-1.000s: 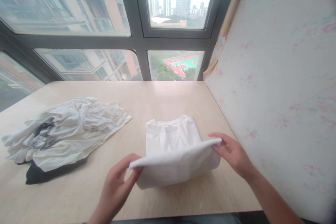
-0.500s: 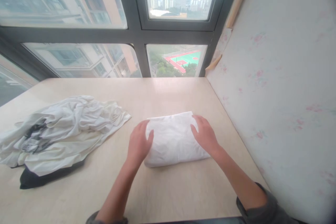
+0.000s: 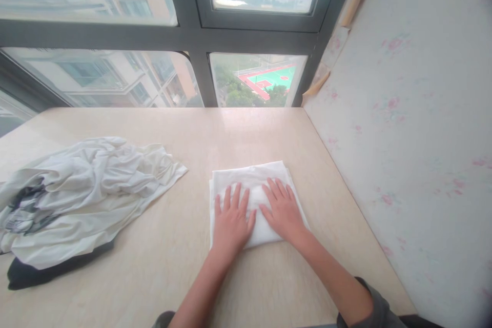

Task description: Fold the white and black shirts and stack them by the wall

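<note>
A white folded cloth [image 3: 251,174], perhaps a garment, lies as a flat, roughly rectangular bundle on the pale wooden surface [image 3: 169,266]. Flat on its left half rests my left hand [image 3: 232,220], fingers spread and pointing away from me. My right hand [image 3: 282,210] lies on the right half, also with its fingers apart. Both palms touch the top of the cloth, and neither hand grips it. The part of the cloth beneath the hands is hidden.
To the left lies a crumpled heap of white clothes [image 3: 103,179] with a grey print, and a black piece of fabric [image 3: 57,269] sticks out below it. Dark-framed windows [image 3: 253,36] border the far edge. A flowered wall [image 3: 423,154] runs along the right.
My hands have moved from the left and right sides of the folded cloth inward onto its top, with fingers spread. The cloth now looks flatter. The view has shifted slightly.
</note>
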`<state>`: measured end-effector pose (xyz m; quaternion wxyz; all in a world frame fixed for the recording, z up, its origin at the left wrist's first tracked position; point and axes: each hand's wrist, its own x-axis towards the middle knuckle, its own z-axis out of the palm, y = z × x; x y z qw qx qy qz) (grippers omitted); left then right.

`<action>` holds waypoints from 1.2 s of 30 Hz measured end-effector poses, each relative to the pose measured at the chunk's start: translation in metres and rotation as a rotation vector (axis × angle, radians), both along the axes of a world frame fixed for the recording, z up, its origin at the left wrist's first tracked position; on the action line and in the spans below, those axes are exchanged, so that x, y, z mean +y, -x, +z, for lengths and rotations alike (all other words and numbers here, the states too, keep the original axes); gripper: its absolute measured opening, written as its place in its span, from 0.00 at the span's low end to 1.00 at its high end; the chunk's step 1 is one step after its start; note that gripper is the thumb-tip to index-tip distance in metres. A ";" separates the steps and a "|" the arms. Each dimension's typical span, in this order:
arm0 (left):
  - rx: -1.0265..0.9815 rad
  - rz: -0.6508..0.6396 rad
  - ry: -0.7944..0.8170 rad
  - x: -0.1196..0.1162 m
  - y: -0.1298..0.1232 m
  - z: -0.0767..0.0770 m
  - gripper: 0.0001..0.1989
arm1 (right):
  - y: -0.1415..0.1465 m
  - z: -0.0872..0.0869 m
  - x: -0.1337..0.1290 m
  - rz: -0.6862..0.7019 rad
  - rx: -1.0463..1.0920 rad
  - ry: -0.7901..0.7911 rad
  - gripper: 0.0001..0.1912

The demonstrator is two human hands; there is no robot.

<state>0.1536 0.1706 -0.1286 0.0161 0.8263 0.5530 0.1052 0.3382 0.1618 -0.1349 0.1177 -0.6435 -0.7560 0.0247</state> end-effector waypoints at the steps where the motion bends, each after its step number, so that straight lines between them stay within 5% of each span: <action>1: 0.001 0.003 0.002 0.000 0.000 0.000 0.29 | 0.000 0.000 0.000 0.001 0.000 0.001 0.28; 10: 0.016 -0.042 0.000 0.005 0.001 0.003 0.28 | 0.001 -0.003 0.002 -0.006 0.038 -0.010 0.28; 15: -0.023 -0.049 -0.023 0.002 0.028 0.001 0.26 | -0.019 -0.004 0.017 0.025 0.059 0.017 0.28; 20: -0.145 -0.075 -0.085 -0.003 0.063 -0.016 0.25 | -0.048 0.014 0.044 -0.068 0.060 0.085 0.26; 24: -0.150 -0.052 -0.122 -0.004 0.065 -0.021 0.22 | -0.027 0.029 0.034 -0.224 0.063 0.031 0.26; 30: -0.171 -0.055 -0.124 -0.003 0.063 -0.022 0.22 | 0.009 0.003 -0.009 -0.140 0.025 -0.007 0.30; 36: -0.179 -0.051 -0.101 -0.003 0.065 -0.023 0.23 | -0.043 -0.012 0.029 -0.126 -0.015 -0.084 0.26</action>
